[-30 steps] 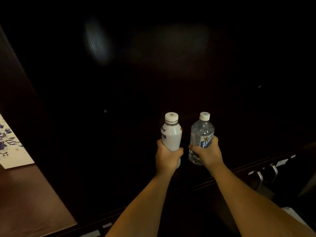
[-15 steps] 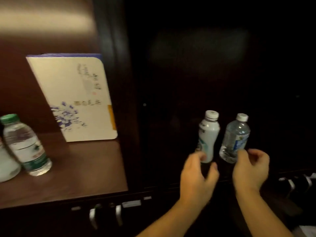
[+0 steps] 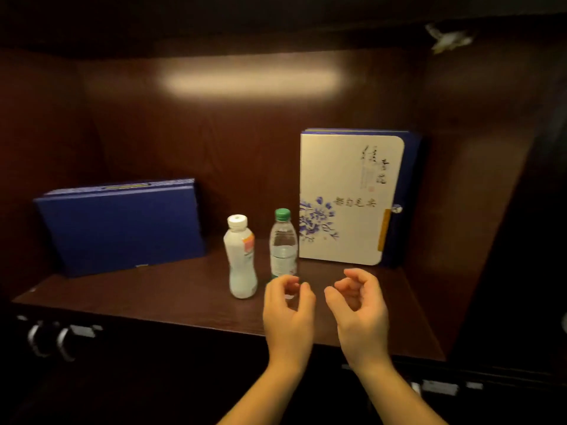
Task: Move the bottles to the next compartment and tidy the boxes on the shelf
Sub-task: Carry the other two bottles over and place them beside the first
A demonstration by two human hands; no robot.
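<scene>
Empty, half-curled hands [image 3: 325, 311] near seemingly untouched bottles [image 3: 260, 256]

Left hand [image 3: 290, 314] loosely curled, empty; right hand [image 3: 359, 308] likewise.

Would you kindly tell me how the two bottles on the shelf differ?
The white bottle is opaque with a white cap; the clear bottle is see-through with a green cap. The white bottle is waisted and stands nearer the front; the clear bottle is straighter and sits further back. Both stand upright, capped and untouched.
</scene>
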